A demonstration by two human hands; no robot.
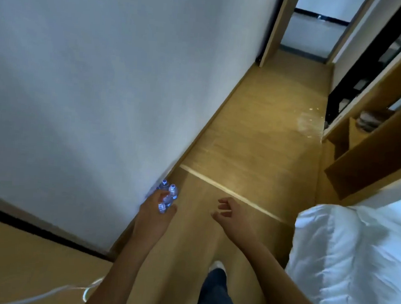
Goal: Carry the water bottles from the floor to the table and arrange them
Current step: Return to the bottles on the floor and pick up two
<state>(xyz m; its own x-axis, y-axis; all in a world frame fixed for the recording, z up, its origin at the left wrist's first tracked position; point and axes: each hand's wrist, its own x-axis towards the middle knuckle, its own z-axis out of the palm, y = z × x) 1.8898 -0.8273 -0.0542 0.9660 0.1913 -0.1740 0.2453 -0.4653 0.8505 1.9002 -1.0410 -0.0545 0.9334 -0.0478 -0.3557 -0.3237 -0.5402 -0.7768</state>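
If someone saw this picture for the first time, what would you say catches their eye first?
Probably the cluster of water bottles on the wooden floor at the foot of the white wall, with the left hand reaching onto them. Next, the right hand hovering beside it with loosely curled fingers, holding nothing. The white bedding at lower right also stands out.

Water bottles [168,194]: cluster at wall base, small and blurred; count unclear, lower bodies hidden behind left hand [154,208]. Grip or mere contact: cannot tell. Bed [353,257] cut off by right and bottom edges. Shelf [366,144] contents indistinct.
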